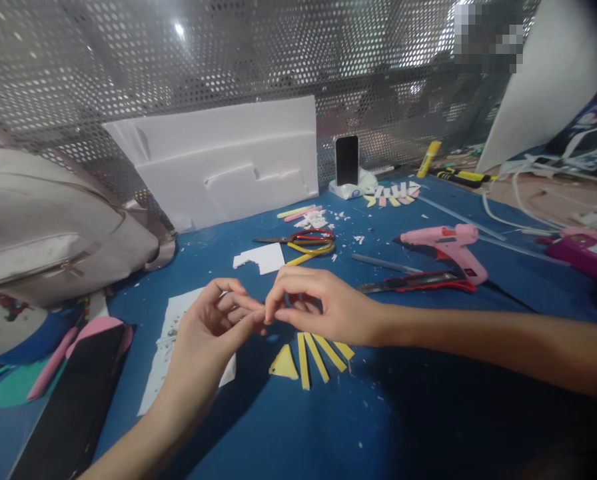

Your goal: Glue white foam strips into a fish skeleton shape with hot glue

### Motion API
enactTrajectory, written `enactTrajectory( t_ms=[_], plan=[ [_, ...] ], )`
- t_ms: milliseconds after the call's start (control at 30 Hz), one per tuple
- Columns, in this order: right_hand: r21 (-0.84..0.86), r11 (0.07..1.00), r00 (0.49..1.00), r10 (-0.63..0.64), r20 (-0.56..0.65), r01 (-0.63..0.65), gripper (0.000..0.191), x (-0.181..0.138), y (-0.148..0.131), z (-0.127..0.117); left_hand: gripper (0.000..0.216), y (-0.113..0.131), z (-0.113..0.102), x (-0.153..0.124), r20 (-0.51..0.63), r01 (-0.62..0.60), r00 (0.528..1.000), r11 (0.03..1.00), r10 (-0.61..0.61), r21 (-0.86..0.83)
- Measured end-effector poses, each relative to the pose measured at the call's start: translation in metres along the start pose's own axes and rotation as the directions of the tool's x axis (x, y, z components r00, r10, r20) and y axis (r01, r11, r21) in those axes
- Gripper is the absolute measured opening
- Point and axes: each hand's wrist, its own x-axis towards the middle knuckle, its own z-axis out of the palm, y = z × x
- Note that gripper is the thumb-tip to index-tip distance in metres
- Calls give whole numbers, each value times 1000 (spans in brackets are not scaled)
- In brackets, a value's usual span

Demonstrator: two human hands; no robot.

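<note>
My left hand [211,327] and my right hand [328,307] meet at the fingertips above the blue table. Both are pinched closed. Whatever lies between the fingertips is too small or too hidden to name. Just below my right hand, several yellow strips [316,357] fan out on the table beside a yellow triangular piece [284,363]. A white sheet with dark marks [171,320] lies partly under my left hand and forearm. Beyond the hands are a cut white piece of card [266,258] and scissors with red and yellow handles [308,240].
To the right lie a pink glue gun [448,243] and a red cutter [423,283]. A phone [347,160] stands at the back near white foam boards [228,160]. At left are a pale bag [53,233] and a black phone-like slab [71,407]. White scraps [314,219] litter the table.
</note>
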Motion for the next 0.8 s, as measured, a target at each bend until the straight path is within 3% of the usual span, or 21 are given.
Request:
enactTrajectory(
  t_ms=[200, 433, 800],
  plan=[
    [-172, 983, 993, -84, -83, 69, 8, -1, 2, 1, 32, 0, 0, -4, 9, 22, 1000, 1000, -22, 14],
    [-184, 980, 992, -88, -88, 70, 4, -1, 2, 0, 34, 3, 4, -3, -8, 51, 999, 998, -51, 27],
    [-127, 992, 993, 6, -114, -21, 7, 6, 10, -5, 26, 7, 5, 1, -149, 88, 986, 992, -74, 89]
  ],
)
